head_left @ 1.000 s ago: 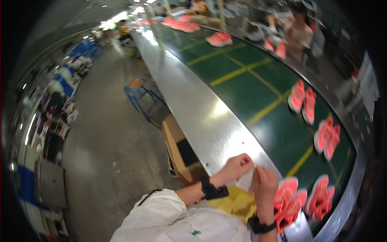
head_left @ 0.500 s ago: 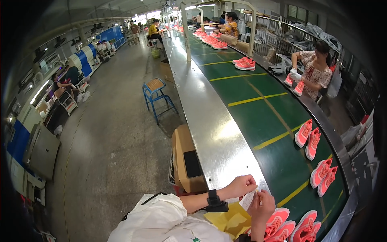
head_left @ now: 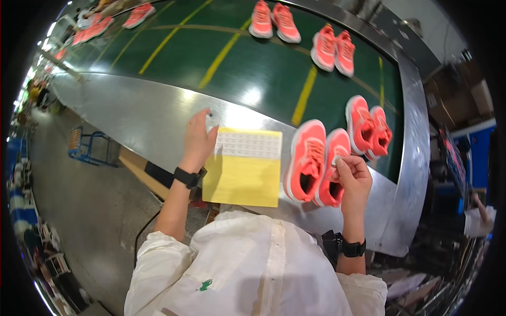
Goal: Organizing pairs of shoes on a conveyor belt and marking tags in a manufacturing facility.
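Note:
My left hand (head_left: pixel 197 139), fingers apart, is at the upper left corner of a yellow sheet (head_left: pixel 240 181) lying on the metal ledge. Along the top of that sheet is a white sheet of small printed labels (head_left: pixel 247 145). A pair of coral-pink sneakers with white soles stands to its right, a left shoe (head_left: pixel 302 152) and a right shoe (head_left: pixel 332 150). Over the right shoe, my right hand (head_left: pixel 357 176) pinches a small white label (head_left: pixel 336 160) between thumb and fingertips. Whether the label touches the shoe I cannot tell.
Behind the ledge runs a green conveyor belt (head_left: pixel 253 73) with yellow stripes. More sneaker pairs (head_left: pixel 363 124) stand on it, with others (head_left: pixel 332 47) farther back. A metal rim (head_left: pixel 414 105) borders the belt. At left on the floor is a blue stool (head_left: pixel 87 145), beside a cardboard box (head_left: pixel 139 168).
My view has swung down and right. My hands were together on the white label sheet; now it lies on the yellow sheet, my left hand is open, and my right hand holds a label over a shoe.

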Demonstrator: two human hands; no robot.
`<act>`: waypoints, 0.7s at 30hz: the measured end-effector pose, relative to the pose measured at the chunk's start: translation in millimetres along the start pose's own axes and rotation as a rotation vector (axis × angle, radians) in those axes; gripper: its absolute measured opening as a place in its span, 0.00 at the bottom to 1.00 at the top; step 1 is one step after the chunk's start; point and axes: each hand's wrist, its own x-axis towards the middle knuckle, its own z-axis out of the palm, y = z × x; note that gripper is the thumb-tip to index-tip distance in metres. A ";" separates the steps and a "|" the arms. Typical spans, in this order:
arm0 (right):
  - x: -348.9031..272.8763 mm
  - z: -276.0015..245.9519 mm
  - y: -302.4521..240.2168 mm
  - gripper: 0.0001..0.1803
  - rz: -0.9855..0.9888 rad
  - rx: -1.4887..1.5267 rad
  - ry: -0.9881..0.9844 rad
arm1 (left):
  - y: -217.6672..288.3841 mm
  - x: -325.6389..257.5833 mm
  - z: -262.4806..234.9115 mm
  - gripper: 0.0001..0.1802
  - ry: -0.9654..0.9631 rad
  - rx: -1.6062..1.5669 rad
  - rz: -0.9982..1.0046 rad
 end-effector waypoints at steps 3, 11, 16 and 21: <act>-24.9 -36.8 0.3 0.05 0.157 -0.056 0.146 | 85.4 13.6 -27.1 0.25 -0.283 -0.403 0.059; -43.0 -11.9 20.1 0.11 0.251 -0.211 0.035 | 189.8 -24.5 42.9 0.38 -0.561 -0.582 0.607; -39.3 -15.0 27.4 0.16 0.149 -0.520 0.020 | 196.7 -11.4 46.1 0.41 -0.699 -0.565 0.481; -43.1 -16.7 29.8 0.13 0.070 -0.734 0.082 | 201.6 -14.2 54.6 0.41 -0.665 -0.533 0.414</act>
